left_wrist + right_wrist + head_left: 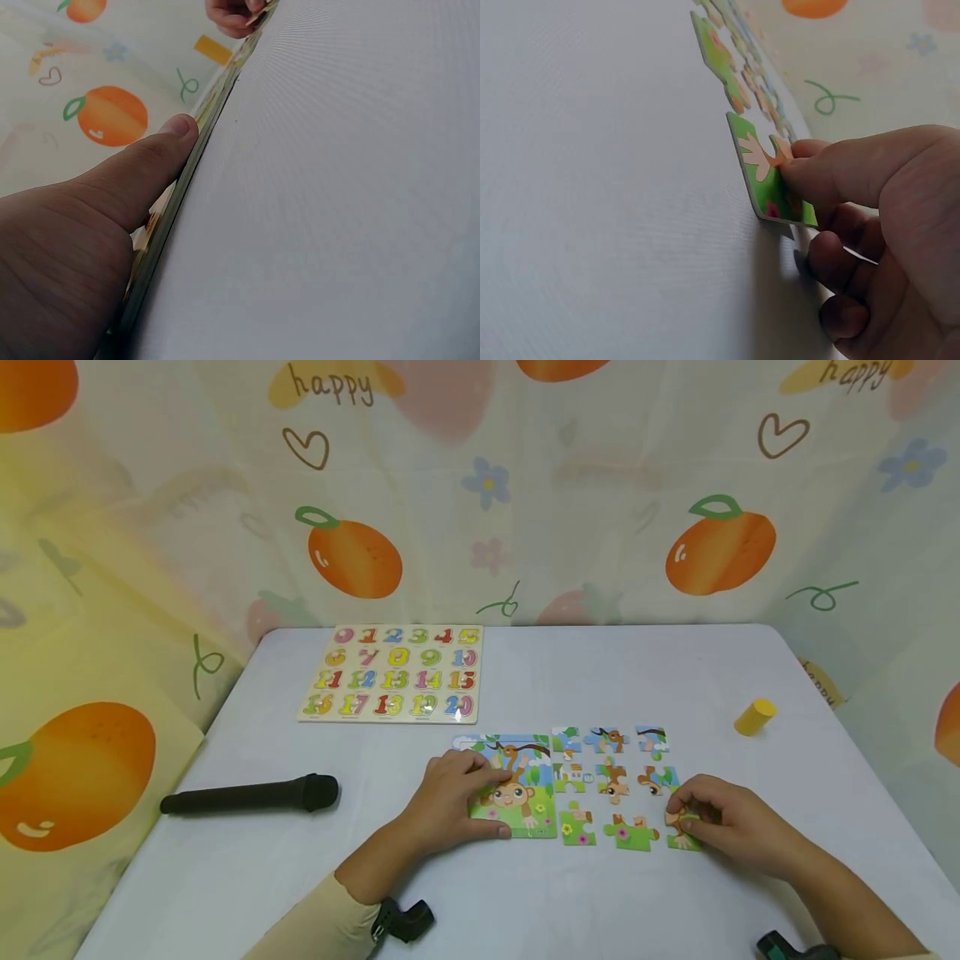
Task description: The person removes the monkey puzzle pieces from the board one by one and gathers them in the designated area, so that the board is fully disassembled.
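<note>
A monkey-picture puzzle board [540, 822] lies flat on the table, with my left hand [459, 797] resting over its left part. The left thumb [161, 146] lies along the board's near edge, fingers extended over the picture. Between thumb and fingertips my right hand [738, 822] pinches a green corner jigsaw piece [769, 187], tilted up from the table in the right wrist view. Several loose jigsaw pieces lie in rows right of the board, among them a green flowered piece [632, 835] and a left corner piece [577, 825]. My right fingers hide part of the pinched piece.
A wooden number board [390, 668] lies at the back left. A black microphone-shaped object [251, 795] rests at the left. A yellow cylinder [755, 717] lies toward the back right of the white table [600, 910]. A printed curtain hangs behind.
</note>
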A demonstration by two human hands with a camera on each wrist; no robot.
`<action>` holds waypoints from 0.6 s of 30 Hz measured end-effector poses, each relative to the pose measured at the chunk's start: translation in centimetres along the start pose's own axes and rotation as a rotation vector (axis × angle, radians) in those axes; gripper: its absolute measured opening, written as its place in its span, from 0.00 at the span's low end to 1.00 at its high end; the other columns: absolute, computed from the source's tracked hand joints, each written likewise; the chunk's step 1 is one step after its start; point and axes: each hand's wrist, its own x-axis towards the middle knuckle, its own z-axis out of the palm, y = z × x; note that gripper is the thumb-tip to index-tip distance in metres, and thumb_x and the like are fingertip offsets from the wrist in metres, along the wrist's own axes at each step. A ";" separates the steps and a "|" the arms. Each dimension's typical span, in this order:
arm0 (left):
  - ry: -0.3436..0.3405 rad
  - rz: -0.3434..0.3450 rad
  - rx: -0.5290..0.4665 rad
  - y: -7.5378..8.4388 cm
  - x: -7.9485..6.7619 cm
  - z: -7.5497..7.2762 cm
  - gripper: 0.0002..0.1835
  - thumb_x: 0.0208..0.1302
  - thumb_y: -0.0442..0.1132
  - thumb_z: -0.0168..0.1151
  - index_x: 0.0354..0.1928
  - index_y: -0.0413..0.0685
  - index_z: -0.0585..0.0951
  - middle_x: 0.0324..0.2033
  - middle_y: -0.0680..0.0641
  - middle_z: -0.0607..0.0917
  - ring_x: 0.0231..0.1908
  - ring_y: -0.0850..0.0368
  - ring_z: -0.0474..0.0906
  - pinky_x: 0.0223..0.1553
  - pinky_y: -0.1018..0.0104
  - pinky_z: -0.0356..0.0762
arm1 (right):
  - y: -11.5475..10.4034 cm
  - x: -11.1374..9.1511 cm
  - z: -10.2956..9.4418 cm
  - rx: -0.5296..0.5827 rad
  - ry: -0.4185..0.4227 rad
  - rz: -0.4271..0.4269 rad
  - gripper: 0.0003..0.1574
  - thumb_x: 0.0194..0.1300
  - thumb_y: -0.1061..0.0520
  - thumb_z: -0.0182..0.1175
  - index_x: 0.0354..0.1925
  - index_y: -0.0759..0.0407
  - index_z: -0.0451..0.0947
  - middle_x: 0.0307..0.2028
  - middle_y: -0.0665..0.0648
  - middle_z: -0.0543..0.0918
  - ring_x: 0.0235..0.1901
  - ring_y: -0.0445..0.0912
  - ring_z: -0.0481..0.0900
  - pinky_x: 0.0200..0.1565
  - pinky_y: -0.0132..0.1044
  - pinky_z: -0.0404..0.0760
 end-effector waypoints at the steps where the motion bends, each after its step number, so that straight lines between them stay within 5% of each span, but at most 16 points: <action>1: 0.001 0.002 0.001 0.0 0.0 0.0 0.41 0.52 0.69 0.80 0.68 0.65 0.84 0.51 0.58 0.77 0.53 0.58 0.68 0.57 0.53 0.63 | 0.0 0.0 0.1 -0.012 0.007 -0.010 0.21 0.66 0.69 0.71 0.44 0.42 0.83 0.40 0.43 0.82 0.33 0.39 0.74 0.32 0.32 0.72; 9: 0.007 0.023 0.000 0.1 0.1 0.1 0.39 0.53 0.67 0.80 0.67 0.65 0.85 0.51 0.57 0.78 0.54 0.57 0.69 0.57 0.51 0.64 | 0.4 -0.4 0.6 -0.134 0.093 -0.103 0.26 0.59 0.71 0.75 0.40 0.38 0.85 0.44 0.41 0.81 0.34 0.35 0.74 0.35 0.28 0.74; 18: 0.000 0.034 0.030 0.2 -0.2 -0.1 0.37 0.58 0.69 0.76 0.68 0.67 0.84 0.53 0.58 0.78 0.56 0.58 0.69 0.57 0.52 0.63 | 0.3 -0.8 1.2 -0.133 0.181 -0.140 0.28 0.56 0.75 0.74 0.43 0.42 0.86 0.43 0.42 0.83 0.35 0.35 0.74 0.36 0.27 0.71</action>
